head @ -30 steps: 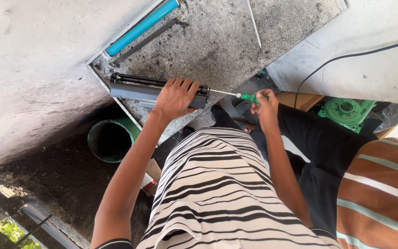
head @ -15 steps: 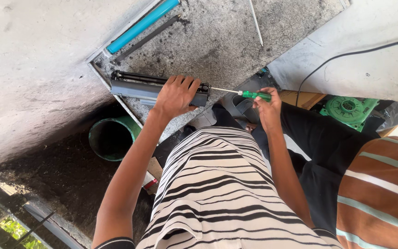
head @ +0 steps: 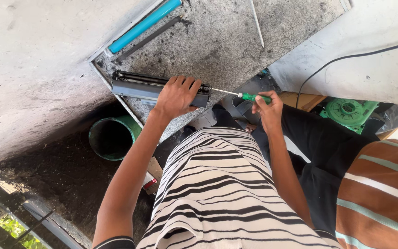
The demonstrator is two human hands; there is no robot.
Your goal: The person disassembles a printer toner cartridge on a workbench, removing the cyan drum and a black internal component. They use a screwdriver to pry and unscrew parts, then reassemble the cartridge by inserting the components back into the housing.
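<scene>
Nearest me: striped shirt point(head: 217, 193) fills the bottom of the view, both forearms reaching up from it. Left hand point(head: 177, 96) is clamped over the right end of the long grey-black cartridge point(head: 148, 88), fingers wrapped over its top edge, pinning it flat on the counter point(head: 226, 41). Right hand point(head: 267, 107) is closed around the green handle of the screwdriver point(head: 249, 97); its thin shaft runs level to the left and the tip meets the cartridge's end, just beside the left hand's fingertips. I can't see the screw itself. Right of that: another person's striped brown sleeve point(head: 383, 189) and dark clothing, plus a green round plastic part point(head: 348, 110). Below the counter edge, a green bucket point(head: 112, 137) sits on the dark floor. Further up the counter: a thin dark strip point(head: 147, 39), a blue roller point(head: 143, 25) lying along the counter's edge, a thin metal rod point(head: 257, 23), and a black cable point(head: 346, 57) across the pale surface on the right.
</scene>
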